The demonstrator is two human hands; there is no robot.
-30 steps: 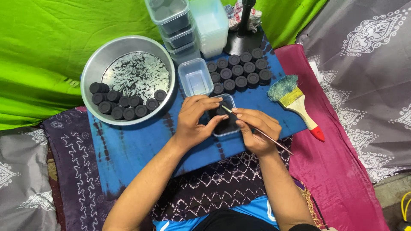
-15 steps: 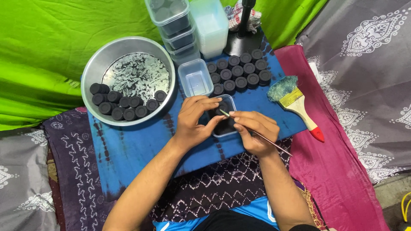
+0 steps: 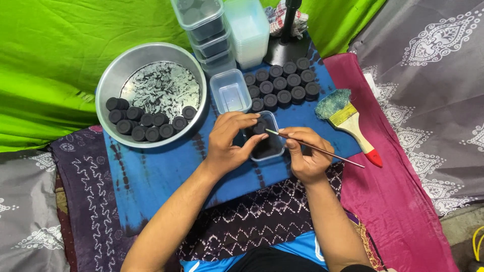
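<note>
Both hands meet over a small clear plastic box (image 3: 267, 143) on the blue cloth (image 3: 151, 171). My left hand (image 3: 229, 141) curls around its near-left side, fingers arched over the dark round pieces packed inside. My right hand (image 3: 305, 156) is closed on a thin stick (image 3: 315, 148), pinched like a pen, its tip at the box's upper right edge and its far end pointing toward the magenta cloth (image 3: 398, 201).

Just beyond the box stands an empty clear tub (image 3: 230, 91). To its right, black round discs (image 3: 282, 83) lie in rows on the blue cloth. A paintbrush (image 3: 350, 126) with teal bristles and a red-tipped handle lies right of them. To my left sits a metal bowl (image 3: 108, 80) with more black discs along its near side. Behind, stacked clear containers (image 3: 206, 30) stand against green fabric (image 3: 60, 50).
</note>
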